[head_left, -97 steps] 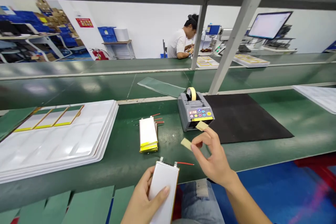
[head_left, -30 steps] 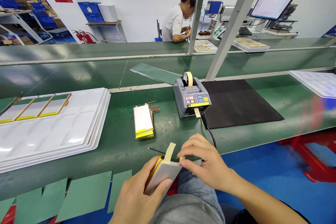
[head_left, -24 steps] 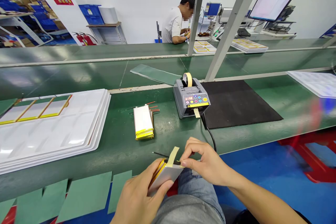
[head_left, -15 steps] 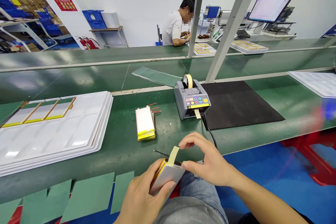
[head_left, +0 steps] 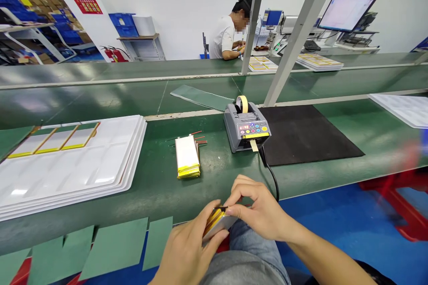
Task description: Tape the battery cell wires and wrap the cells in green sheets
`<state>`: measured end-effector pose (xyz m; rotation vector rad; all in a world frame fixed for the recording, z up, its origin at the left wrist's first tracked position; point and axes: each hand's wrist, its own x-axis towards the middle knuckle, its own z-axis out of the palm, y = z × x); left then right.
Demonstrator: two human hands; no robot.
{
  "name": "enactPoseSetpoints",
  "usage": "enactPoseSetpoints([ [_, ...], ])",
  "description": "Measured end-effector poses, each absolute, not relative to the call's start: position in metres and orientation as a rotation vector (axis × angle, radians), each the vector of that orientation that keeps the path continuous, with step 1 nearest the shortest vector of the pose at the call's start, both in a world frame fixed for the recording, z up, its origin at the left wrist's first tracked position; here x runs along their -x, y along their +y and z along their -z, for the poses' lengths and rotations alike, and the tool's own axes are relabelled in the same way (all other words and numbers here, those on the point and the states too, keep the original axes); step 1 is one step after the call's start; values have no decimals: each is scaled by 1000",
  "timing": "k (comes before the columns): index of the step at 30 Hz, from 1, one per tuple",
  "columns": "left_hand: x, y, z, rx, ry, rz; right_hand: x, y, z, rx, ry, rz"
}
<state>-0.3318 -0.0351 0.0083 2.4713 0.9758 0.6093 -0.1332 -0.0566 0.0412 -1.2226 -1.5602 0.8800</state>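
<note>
My left hand (head_left: 192, 242) is wrapped round a silver pouch battery pack (head_left: 219, 226) with yellow tape along its edges, held tilted above my lap. At the pack's upper end, my right hand (head_left: 256, 209) pinches thumb and forefinger together over a dark strip. The pale tape there is hidden by these fingers. On the bench ahead lies a stack of similar pouch batteries (head_left: 187, 153), with thin red and black wires at the far end. Right of that stack stands a grey tape dispenser (head_left: 247, 131), a short piece of tape (head_left: 254, 145) sticking out of its front.
Stacked white trays (head_left: 96, 169) lie at the left, the top one bearing several batteries. Green sheets (head_left: 115, 247) hang over the near bench edge. A black mat (head_left: 307, 136) lies beside the dispenser, whose cable (head_left: 272, 173) runs down. Across the bench sits a person (head_left: 223, 38).
The pale tape strip that stood up from the pack's end is now out of sight under my right fingers. My right hand has moved left and closed onto that end.
</note>
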Motion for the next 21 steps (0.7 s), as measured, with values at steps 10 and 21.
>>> enactPoseSetpoints([
  [10,335,-32,-10,-2480,917,-566,122,-52,-50,1207,-1659,-1064],
  [21,332,-32,-5,-2531,825,-810,133,-58,-45,1228,-1559,-997],
])
